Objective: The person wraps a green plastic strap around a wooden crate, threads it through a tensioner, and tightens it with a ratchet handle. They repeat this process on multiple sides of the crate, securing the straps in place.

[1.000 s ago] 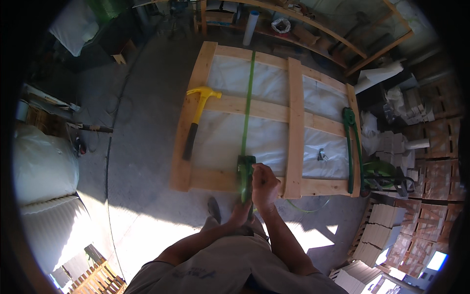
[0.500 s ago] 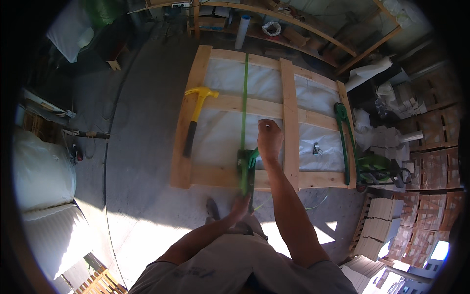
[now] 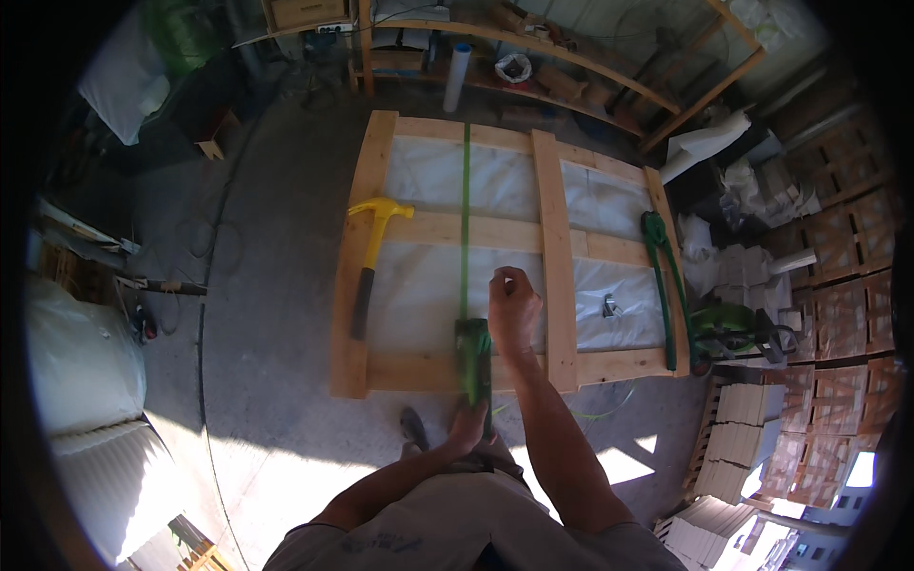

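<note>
A wooden crate (image 3: 558,285) with white wrapping between its slats stands before me. A green strap (image 3: 466,219) runs across its top to a green strapping tensioner (image 3: 472,357) at the near edge, blurred by motion. My left hand (image 3: 466,425) is closed around the tensioner's near end. Just right of the tool, my right hand (image 3: 515,312) forms a fist over the crate; whatever lies inside it is hidden. A yellow claw hammer (image 3: 375,252) with a black grip rests on the left slats. On the right lies a green two-handled tool (image 3: 659,276), with small shiny metal pieces (image 3: 611,306) nearby.
A green strap reel on a wheeled cart (image 3: 725,328) stands to the right, before stacked boxes (image 3: 842,319). Behind the crate are a wooden shelf (image 3: 562,59) and an upright roll (image 3: 457,78). A large wrapped bundle (image 3: 90,333) is at the left.
The view has shifted, so the crate sits lower in it. Both hands keep their places at the tensioner; the green lever seen by my right hand is now hidden.
</note>
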Action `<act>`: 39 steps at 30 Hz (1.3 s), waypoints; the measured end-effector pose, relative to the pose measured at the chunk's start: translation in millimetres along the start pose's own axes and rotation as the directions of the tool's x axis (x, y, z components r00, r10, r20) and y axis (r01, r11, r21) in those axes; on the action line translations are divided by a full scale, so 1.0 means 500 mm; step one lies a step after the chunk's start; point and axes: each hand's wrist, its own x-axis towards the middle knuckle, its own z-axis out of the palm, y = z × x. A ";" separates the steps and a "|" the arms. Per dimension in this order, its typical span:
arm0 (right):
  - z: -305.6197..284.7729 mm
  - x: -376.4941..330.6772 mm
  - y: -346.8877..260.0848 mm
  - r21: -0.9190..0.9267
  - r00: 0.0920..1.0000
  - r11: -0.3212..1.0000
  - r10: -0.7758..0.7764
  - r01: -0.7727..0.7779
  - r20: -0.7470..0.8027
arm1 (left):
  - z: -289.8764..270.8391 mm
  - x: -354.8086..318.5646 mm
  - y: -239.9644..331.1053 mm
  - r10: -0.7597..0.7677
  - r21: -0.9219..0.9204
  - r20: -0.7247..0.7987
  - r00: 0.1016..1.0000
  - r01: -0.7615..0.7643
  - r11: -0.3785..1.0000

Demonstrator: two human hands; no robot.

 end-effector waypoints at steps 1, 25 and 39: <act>0.021 0.042 -0.007 -0.050 1.000 0.999 -0.022 0.022 -0.015 | 0.000 0.004 -0.002 0.031 -0.063 0.026 0.999 -0.029 0.998; -0.277 -0.264 0.271 0.358 0.726 0.788 0.157 -0.500 0.669 | -0.059 0.025 -0.049 0.054 0.226 -0.118 0.992 -0.026 0.974; -0.384 0.226 0.784 -0.418 0.994 0.908 -0.045 -0.001 -0.101 | -0.045 -0.108 0.080 0.127 0.215 -0.104 0.986 -0.103 0.971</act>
